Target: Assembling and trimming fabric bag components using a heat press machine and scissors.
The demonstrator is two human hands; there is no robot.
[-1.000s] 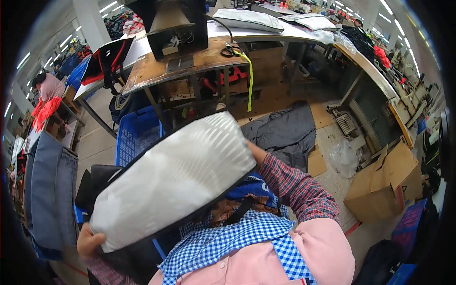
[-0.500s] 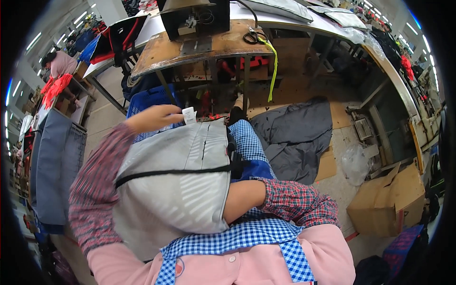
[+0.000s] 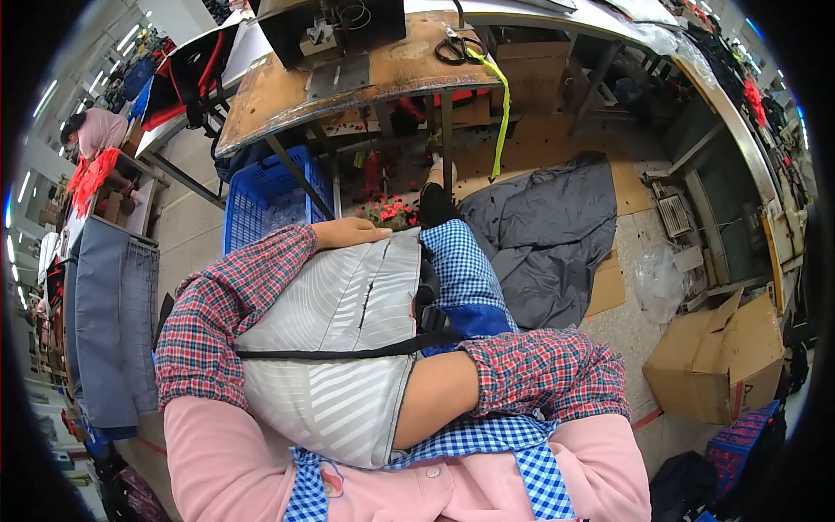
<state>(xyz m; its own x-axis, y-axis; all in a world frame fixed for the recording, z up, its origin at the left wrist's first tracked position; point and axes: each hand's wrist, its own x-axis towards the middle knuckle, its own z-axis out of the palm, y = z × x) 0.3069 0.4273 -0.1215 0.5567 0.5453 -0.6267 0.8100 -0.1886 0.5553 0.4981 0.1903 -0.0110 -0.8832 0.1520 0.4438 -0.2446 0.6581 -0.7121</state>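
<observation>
Newly on silver fabric [image 3: 326,300]: left hand [image 3: 350,232]

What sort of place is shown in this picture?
Probably a workshop making fabric goods, perhaps bags: there is a silvery fabric piece at the left hand, a large dark grey sheet, and red scraps beneath the wooden table.

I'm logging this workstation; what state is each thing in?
Silver fabric piece, crossed by a black strap
Left hand, on the fabric's far edge
Right hand, hidden under or inside the fabric
Dark grey sheet, rumpled
Cardboard box, flaps open
Blue plastic basket, upright
Yellow strip, hanging down
</observation>
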